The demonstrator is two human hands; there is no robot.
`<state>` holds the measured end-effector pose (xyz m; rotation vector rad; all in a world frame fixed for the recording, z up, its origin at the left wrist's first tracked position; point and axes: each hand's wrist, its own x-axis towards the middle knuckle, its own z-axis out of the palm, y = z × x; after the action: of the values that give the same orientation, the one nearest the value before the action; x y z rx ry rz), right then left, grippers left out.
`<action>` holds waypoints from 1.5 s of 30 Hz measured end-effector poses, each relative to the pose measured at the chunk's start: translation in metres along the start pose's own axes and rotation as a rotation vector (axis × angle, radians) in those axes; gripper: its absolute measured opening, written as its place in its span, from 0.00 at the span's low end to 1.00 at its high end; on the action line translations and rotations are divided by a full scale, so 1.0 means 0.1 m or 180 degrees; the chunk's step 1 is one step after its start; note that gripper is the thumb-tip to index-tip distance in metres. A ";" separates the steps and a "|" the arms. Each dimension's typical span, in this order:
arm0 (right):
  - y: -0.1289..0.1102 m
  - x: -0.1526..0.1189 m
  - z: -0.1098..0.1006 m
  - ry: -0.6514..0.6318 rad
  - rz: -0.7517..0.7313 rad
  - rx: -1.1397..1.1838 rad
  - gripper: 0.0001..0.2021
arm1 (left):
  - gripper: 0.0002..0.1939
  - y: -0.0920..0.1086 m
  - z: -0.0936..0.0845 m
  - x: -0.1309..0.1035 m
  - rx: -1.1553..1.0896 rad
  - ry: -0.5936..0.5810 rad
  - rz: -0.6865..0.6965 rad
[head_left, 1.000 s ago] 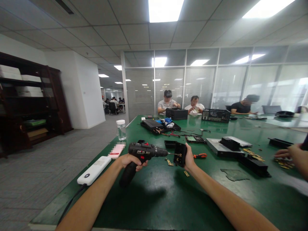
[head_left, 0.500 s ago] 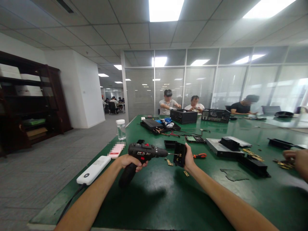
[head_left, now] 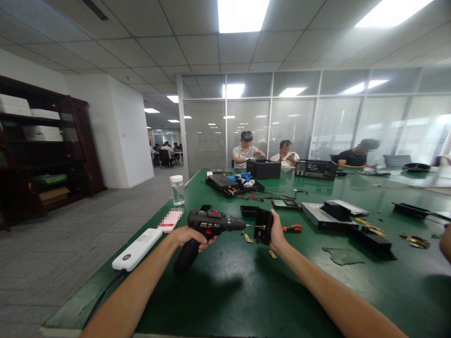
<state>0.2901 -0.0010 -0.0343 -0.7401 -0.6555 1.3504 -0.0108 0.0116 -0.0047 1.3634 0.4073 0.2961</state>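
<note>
My left hand [head_left: 196, 238] is closed round the handle of a black cordless drill [head_left: 211, 221], which points to the right. Its thin bit reaches the open side of a small black plastic housing [head_left: 261, 227] with brass-coloured parts inside. My right hand [head_left: 277, 231] grips that housing from its right side and holds it upright above the table. Whether the bit sits in a screw is too small to tell. Brass pieces [head_left: 272, 254] lie on the table below, and an orange-handled screwdriver [head_left: 293, 228] lies just right of my right hand.
On the green table [head_left: 169, 300], a white power strip [head_left: 137, 249] and a clear jar [head_left: 177, 191] stand at left. To the right are a glass shard [head_left: 343, 256], a black housing [head_left: 373, 241] and brass scraps [head_left: 415, 241]. Several people sit at the far side behind black cases [head_left: 263, 169].
My hands, the drill and the housing look almost unmoved. At the right edge, another person's hand has drawn back from the brass scraps. Across the table, a black case has shifted slightly left.
</note>
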 end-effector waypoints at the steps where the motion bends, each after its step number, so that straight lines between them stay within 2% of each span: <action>1: 0.00 0.00 0.00 -0.0004 -0.0007 -0.0001 0.20 | 0.20 0.00 0.00 0.00 -0.0004 -0.0006 -0.0005; 33: 0.02 0.02 -0.02 0.0027 0.0095 0.0048 0.21 | 0.20 0.00 0.00 0.01 -0.0054 0.0028 -0.0081; 45: 0.01 0.01 0.00 0.0067 0.0102 0.0066 0.21 | 0.19 0.01 0.01 0.00 0.0091 -0.0013 0.0017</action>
<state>0.2898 -0.0004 -0.0351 -0.7500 -0.6145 1.3750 -0.0107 0.0112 -0.0038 1.3932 0.4060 0.2929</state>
